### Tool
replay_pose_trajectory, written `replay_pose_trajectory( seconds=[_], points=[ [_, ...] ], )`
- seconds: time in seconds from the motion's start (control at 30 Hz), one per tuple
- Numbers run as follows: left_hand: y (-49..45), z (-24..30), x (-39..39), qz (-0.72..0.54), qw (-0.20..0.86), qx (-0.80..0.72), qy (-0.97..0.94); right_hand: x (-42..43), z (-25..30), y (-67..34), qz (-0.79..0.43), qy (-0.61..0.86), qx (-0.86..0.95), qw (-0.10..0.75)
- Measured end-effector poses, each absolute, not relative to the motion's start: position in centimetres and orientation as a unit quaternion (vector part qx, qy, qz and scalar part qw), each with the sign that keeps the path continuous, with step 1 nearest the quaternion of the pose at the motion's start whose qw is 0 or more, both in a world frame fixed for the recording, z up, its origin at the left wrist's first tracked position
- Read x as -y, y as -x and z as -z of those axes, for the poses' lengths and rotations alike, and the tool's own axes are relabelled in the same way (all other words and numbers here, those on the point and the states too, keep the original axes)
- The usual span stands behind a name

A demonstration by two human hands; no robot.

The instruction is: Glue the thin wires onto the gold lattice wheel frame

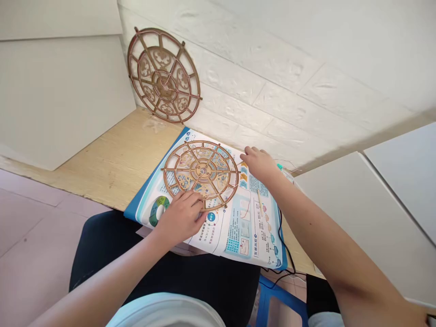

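A round wooden openwork disc (203, 171), with spokes, rings and cut-out patterns, lies on a printed poster sheet (235, 227). My left hand (182, 213) is closed on its near rim, fingers over the top and thumb at the edge. Just beyond the right rim, my right hand (259, 163) pinches a thin strand (237, 163) that reaches toward the disc. Whether the strand is thread or wire is too fine to tell. A pale tangle of strand shows at the disc's centre.
A similar darker disc (165, 77) leans against the white brick-patterned wall (238, 91). A thin stick (259, 200) lies on the poster. Black cables (284, 245) hang by the table's right side, above a blue stool (272, 304). White panels (61, 91) stand at left and right.
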State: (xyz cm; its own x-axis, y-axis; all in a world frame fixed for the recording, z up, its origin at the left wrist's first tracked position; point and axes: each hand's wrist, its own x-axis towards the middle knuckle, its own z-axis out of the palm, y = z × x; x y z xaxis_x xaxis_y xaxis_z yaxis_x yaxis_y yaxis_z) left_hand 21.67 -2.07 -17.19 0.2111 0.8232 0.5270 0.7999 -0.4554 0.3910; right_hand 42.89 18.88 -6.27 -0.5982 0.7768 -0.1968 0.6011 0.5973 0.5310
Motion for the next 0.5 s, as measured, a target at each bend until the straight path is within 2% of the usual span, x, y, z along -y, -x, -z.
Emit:
replay_pose_trajectory(
  seconds=[0.17, 0.3, 0.43, 0.47, 0.5],
  points=[
    [-21.7, 17.2, 2.1, -0.348, 0.011, -0.523, -0.778, -20.4, 1.8, -43.7, -0.269, -0.432, -0.842, 0.180],
    [-21.7, 17.1, 2.0, -0.340, 0.011, -0.528, -0.778, -19.6, -2.8, -44.6, -0.249, -0.489, -0.828, 0.116],
    [-21.7, 17.0, 2.1, -0.334, 0.012, -0.532, -0.778, -15.2, -4.7, -44.7, -0.160, -0.512, -0.844, 0.005],
    [-21.6, 17.0, 2.1, -0.332, 0.012, -0.533, -0.778, -13.9, -4.4, -44.6, -0.123, -0.501, -0.856, -0.036],
    [-21.6, 17.0, 2.1, -0.331, 0.013, -0.534, -0.778, -12.7, -3.8, -44.4, -0.029, -0.476, -0.870, -0.123]
  ],
)
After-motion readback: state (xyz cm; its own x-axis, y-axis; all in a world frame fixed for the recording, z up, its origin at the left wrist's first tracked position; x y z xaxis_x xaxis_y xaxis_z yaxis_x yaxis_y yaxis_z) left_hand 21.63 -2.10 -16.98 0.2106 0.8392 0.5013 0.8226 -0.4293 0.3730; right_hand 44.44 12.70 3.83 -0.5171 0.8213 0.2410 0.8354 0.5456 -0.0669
